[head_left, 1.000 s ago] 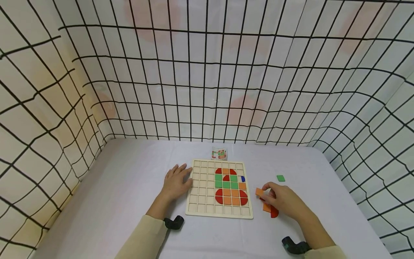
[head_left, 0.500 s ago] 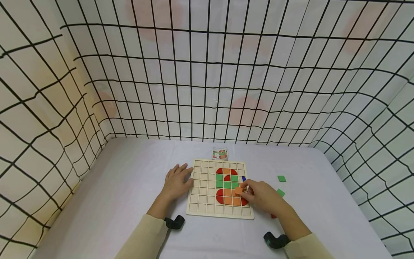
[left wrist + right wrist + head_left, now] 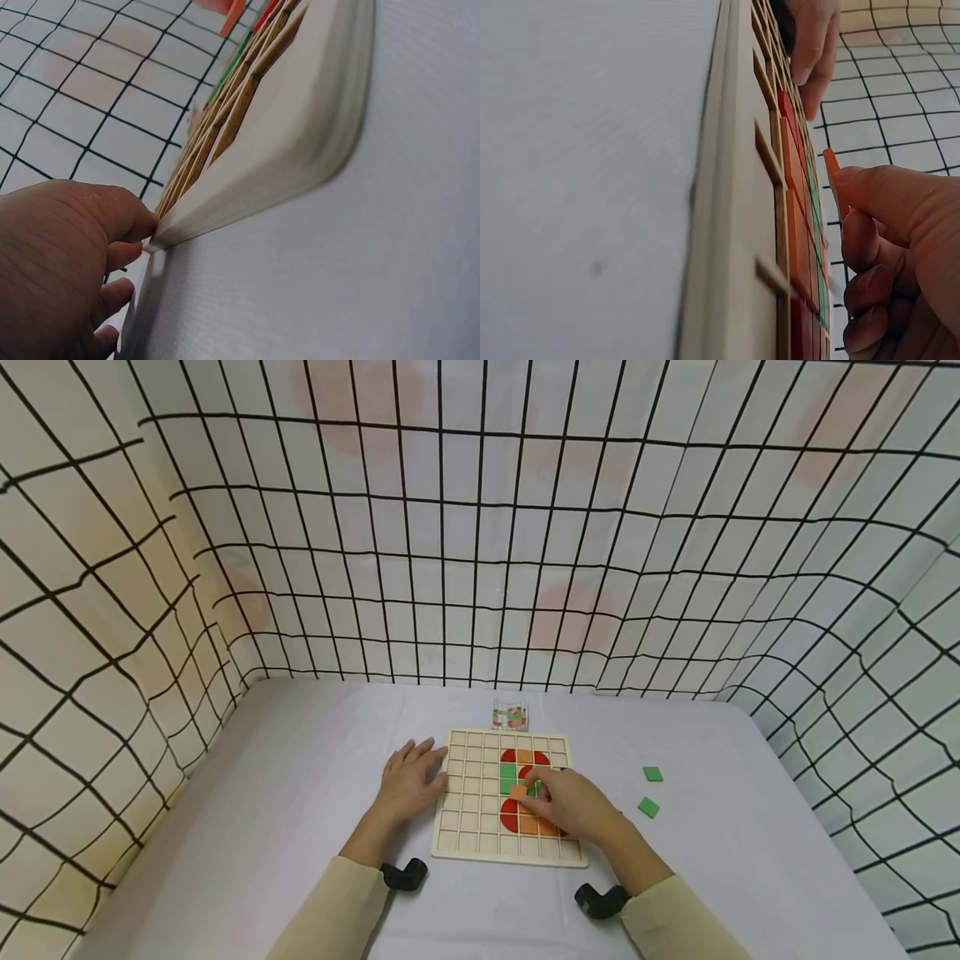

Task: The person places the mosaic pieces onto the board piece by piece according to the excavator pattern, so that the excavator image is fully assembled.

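A pale wooden grid board [image 3: 467, 827] lies on the white cloth, with red, orange and green flat tiles set in its right half. My left hand [image 3: 407, 782] rests at the board's left edge; in the left wrist view its thumb touches the rim and the other fingers extend along the side. Over the tiled part, my right hand [image 3: 576, 806] pinches an orange square tile [image 3: 518, 792] between thumb and finger. The right wrist view shows this tile [image 3: 829, 159] raised clear of the board. That hand hides several tiles on the right side.
Two green tiles, one farther back [image 3: 653, 773] and one nearer [image 3: 648, 807], lie on the cloth to the right of the board. A small printed card [image 3: 510, 716] stands behind it. Black netting [image 3: 480, 560] encloses the table's back and sides.
From the loose pieces at the right, my right hand has moved left over the board with the orange tile. The nearer green tile has come into sight. My left hand stays put.
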`<state>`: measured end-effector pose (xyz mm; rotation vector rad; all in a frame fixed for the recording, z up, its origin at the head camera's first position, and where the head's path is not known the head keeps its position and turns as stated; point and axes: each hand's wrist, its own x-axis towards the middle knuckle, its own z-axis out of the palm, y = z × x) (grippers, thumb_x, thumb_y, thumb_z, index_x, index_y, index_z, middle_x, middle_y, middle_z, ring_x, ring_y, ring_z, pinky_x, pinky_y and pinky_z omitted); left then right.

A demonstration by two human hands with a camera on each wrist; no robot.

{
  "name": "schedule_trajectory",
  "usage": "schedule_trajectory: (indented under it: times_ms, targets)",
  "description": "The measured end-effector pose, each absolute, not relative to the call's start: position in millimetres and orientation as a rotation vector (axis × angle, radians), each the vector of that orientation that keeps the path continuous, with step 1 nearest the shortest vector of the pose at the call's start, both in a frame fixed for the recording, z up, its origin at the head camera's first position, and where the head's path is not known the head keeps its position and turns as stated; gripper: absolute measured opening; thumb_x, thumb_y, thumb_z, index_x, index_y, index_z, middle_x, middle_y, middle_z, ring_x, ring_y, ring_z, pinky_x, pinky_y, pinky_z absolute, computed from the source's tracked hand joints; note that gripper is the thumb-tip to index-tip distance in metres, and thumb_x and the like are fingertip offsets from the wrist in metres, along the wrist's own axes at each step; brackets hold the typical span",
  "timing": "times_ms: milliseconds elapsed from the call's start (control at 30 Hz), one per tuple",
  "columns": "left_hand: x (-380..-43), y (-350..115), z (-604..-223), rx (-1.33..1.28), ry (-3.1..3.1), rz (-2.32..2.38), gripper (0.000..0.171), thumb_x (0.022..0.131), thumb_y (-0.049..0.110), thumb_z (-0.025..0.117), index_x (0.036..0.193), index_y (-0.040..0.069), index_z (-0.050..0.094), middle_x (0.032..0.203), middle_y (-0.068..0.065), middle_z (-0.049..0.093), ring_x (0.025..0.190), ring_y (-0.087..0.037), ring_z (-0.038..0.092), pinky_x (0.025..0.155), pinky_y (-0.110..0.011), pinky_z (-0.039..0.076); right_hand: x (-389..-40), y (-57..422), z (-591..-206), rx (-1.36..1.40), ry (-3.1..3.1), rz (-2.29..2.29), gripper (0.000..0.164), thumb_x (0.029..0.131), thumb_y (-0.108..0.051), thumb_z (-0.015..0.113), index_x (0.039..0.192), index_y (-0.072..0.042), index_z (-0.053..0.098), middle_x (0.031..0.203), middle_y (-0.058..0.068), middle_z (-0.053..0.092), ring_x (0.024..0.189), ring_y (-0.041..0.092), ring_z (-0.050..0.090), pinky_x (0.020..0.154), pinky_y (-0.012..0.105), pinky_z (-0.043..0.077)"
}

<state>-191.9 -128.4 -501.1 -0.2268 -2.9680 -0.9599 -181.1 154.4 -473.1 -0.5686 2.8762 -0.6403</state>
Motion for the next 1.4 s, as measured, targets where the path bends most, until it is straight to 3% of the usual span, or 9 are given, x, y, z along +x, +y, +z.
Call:
schedule_trajectory:
  times_ms: [233, 467, 633, 767, 933, 1167, 1400]
  targets:
    - [-191.9, -128.4, -500.9, -0.225, -2.968, -0.962, 0.052, 0.097, 0.030, 0.059, 0.146, 0.014, 0.057, 0.161, -0.014, 0.044, 0.155, -0.042, 0.026, 0.124, -0.066, 0.016, -198.5, 136.2, -470.2, -0.625, 2.868, -0.559, 0.027, 0.096, -0.040, 0.070, 0.112, -0.018, 0.071, 0.073, -0.009, 0.064, 0.062, 0.007, 0.052, 0.061, 0.025, 0.046]
    - [-192.1, -128.3, -501.6, -0.228, -2.962, -0.965, 0.052, 0.097, 0.031, 0.059, 0.146, 0.014, 0.058, 0.161, -0.014, 0.044, 0.155, -0.043, 0.025, 0.124, -0.066, 0.016, -216.6, 123.0, -470.1, -0.702, 2.872, -0.543, 0.025, 0.098, -0.037, 0.069, 0.112, -0.016, 0.069, 0.073, -0.008, 0.065, 0.062, 0.008, 0.054, 0.063, 0.027, 0.049]
    - [-192.1, -128.1, -501.3, -0.231, -2.964, -0.959, 0.052, 0.097, 0.031, 0.059, 0.146, 0.014, 0.058, 0.160, -0.014, 0.044, 0.155, -0.043, 0.026, 0.124, -0.066, 0.016, -224.3, 115.2, -469.8, -0.708, 2.876, -0.503, 0.025, 0.098, -0.035, 0.069, 0.114, -0.015, 0.069, 0.096, -0.002, 0.075, 0.075, 0.009, 0.061, 0.079, 0.034, 0.057]
    - [-192.1, -127.9, -500.9, -0.235, -2.957, -0.964, 0.051, 0.097, 0.031, 0.059, 0.145, 0.014, 0.059, 0.160, -0.014, 0.045, 0.154, -0.043, 0.027, 0.123, -0.067, 0.017, -227.0, 111.5, -470.3, -0.671, 2.876, -0.492, 0.028, 0.097, -0.036, 0.069, 0.116, -0.015, 0.070, 0.100, 0.000, 0.076, 0.078, 0.011, 0.062, 0.083, 0.038, 0.058]
    - [-191.9, -128.5, -501.0, -0.231, -2.957, -0.958, 0.051, 0.097, 0.030, 0.059, 0.145, 0.014, 0.059, 0.160, -0.014, 0.045, 0.154, -0.043, 0.027, 0.124, -0.067, 0.017, -226.4, 110.2, -469.2, -0.670, 2.864, -0.500, 0.028, 0.096, -0.036, 0.070, 0.116, -0.016, 0.070, 0.095, -0.001, 0.074, 0.077, 0.012, 0.060, 0.081, 0.037, 0.057]
    - [-191.4, -128.3, -502.2, -0.231, -2.961, -0.961, 0.050, 0.096, 0.030, 0.060, 0.144, 0.013, 0.060, 0.159, -0.014, 0.046, 0.154, -0.043, 0.027, 0.123, -0.067, 0.017, -225.7, 123.9, -469.4, -0.680, 2.840, -0.619, 0.029, 0.097, -0.031, 0.069, 0.121, -0.015, 0.071, 0.076, -0.005, 0.066, 0.065, 0.010, 0.052, 0.067, 0.031, 0.049]
    - [-192.1, -129.2, -501.8, -0.235, -2.956, -0.944, 0.050, 0.097, 0.030, 0.060, 0.144, 0.014, 0.060, 0.159, -0.014, 0.046, 0.154, -0.043, 0.028, 0.124, -0.066, 0.017, -219.5, 151.3, -463.5, -0.558, 2.875, -0.625, 0.031, 0.097, -0.031, 0.070, 0.123, -0.016, 0.070, 0.072, -0.006, 0.059, 0.063, 0.011, 0.049, 0.059, 0.027, 0.041]
